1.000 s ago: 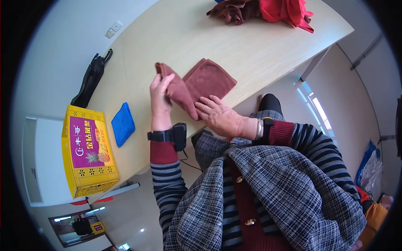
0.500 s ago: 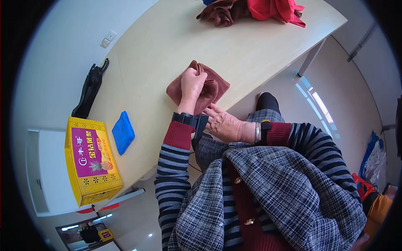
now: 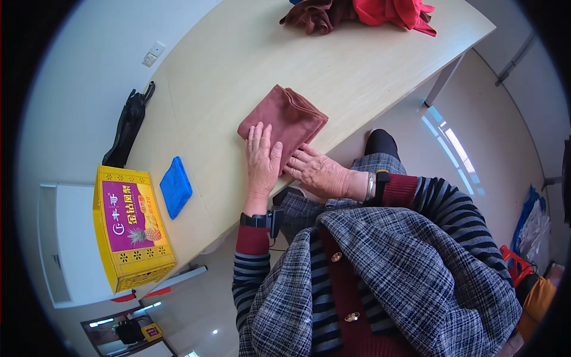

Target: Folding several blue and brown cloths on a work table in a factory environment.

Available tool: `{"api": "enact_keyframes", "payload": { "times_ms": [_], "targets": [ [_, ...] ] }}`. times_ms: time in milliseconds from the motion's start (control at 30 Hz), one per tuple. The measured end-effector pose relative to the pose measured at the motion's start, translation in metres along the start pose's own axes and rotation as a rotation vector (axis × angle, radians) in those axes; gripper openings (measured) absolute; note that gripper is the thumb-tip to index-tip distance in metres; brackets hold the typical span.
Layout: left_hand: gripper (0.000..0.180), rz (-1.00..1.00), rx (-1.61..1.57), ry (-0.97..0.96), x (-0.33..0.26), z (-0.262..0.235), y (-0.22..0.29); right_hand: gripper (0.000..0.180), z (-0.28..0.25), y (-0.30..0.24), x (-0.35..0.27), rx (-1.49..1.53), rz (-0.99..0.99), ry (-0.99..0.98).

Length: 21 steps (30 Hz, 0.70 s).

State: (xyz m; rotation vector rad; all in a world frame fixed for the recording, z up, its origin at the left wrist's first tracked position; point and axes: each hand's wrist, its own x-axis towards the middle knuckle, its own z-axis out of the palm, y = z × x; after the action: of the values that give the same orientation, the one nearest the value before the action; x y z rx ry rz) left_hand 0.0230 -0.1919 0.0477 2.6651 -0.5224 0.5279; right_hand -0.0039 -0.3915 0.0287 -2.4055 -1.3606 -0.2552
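A brown cloth [image 3: 288, 116], folded into a layered square, lies flat at the near edge of the pale table [image 3: 238, 65]. My left hand [image 3: 262, 156] rests flat on the cloth's left near part, fingers stretched out and thumb apart. At the near right corner of the cloth, my right hand [image 3: 318, 171] lies with its fingers extended, the tips touching the cloth's edge. Neither hand grips anything. Some of the cloth's near edge is hidden beneath the hands.
To the left, a folded blue cloth [image 3: 175, 188] lies beside a yellow and purple carton [image 3: 134, 226]. Behind the carton is a glossy black object [image 3: 126, 128]. At the far edge sit crumpled brown cloths [image 3: 318, 15] and a red cloth [image 3: 392, 13]. The table's edge runs diagonally near my knees.
My left hand has let go of the bunched cloth and drawn back toward me, its fingers now spread flat. The cloth's raised fold now lies flat. My right hand has barely moved.
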Motion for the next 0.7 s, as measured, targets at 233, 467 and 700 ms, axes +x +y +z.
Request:
{"api": "enact_keyframes", "payload": {
  "times_ms": [233, 467, 700],
  "targets": [
    [0.064, -0.113, 0.107, -0.082, -0.004, 0.013, 0.001, 0.051, -0.015, 0.016, -0.008, 0.179, -0.016, 0.128],
    [0.068, -0.19, 0.374, -0.116, -0.004, 0.015, 0.017, 0.047, -0.057, 0.01, 0.002, 0.436, 0.32, 0.12],
    [0.066, -0.238, 0.377, -0.139, -0.001, 0.015, 0.024, 0.055, -0.006, 0.055, 0.073, -0.078, 0.153, 0.201]
  ]
}}
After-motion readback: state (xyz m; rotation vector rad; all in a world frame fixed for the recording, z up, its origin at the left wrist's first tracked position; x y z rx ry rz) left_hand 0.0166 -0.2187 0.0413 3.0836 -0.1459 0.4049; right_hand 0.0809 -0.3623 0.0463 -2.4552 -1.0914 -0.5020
